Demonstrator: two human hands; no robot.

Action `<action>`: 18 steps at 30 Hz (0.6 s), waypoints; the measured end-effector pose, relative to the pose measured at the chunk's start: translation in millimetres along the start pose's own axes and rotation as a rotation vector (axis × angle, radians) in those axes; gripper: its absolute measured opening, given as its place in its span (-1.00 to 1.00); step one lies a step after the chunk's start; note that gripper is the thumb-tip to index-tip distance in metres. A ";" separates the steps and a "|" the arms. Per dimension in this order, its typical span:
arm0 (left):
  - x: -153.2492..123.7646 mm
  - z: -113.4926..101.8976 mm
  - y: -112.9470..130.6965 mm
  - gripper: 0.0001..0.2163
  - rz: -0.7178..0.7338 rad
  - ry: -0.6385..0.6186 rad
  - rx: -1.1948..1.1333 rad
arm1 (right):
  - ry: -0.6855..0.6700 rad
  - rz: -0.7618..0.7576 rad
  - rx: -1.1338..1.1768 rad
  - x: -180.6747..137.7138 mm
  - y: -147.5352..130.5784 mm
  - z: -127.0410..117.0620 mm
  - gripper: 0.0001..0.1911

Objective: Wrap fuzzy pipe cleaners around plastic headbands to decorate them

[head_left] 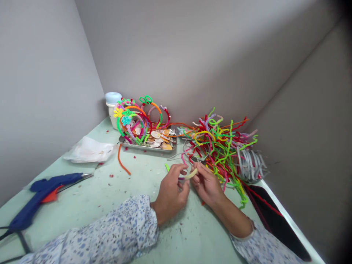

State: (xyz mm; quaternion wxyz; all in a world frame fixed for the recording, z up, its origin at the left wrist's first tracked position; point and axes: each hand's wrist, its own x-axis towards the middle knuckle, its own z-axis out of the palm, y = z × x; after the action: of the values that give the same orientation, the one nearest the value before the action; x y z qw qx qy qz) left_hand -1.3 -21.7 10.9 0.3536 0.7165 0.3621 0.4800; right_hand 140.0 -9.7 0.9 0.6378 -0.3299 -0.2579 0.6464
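Observation:
Both hands meet over the pale green table (132, 205), pinching a short pale yellow pipe cleaner (191, 174) between them. My left hand (171, 192) grips its left end with curled fingers. My right hand (206, 183) holds the right end, fingers closed. Just beyond the hands lies a big tangle of coloured pipe cleaners (220, 146). A short green piece (167, 167) lies beside my left fingers.
A metal tray (148, 147) holds seashells and finished pipe-cleaner headbands (134, 119). A white jar (112, 108) stands behind it. A blue glue gun (44, 192) lies at the left, with a crumpled plastic bag (89, 150) near it. Grey plain headbands (251, 165) lie at the right, a loose orange pipe cleaner (122, 163) by the tray.

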 end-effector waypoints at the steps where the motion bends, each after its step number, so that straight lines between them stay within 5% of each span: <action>1: 0.0 0.3 -0.6 -0.67 0.000 -0.011 0.001 | -0.016 -0.004 -0.016 -1.2 0.9 0.8 -0.86; 5: 1.2 1.5 -4.6 -0.84 -0.024 -0.040 0.040 | -0.053 -0.019 -0.063 -1.5 3.5 -0.8 -0.88; 18: 0.9 0.7 -0.9 -0.84 -0.026 -0.017 0.045 | -0.033 -0.043 -0.123 1.3 1.7 -5.0 -0.82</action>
State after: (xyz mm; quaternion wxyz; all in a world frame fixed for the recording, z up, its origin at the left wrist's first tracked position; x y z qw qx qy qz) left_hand -0.5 -20.6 10.4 0.3468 0.7235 0.3791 0.4611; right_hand 142.6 -8.9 -3.7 0.6256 -0.3522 -0.3148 0.6209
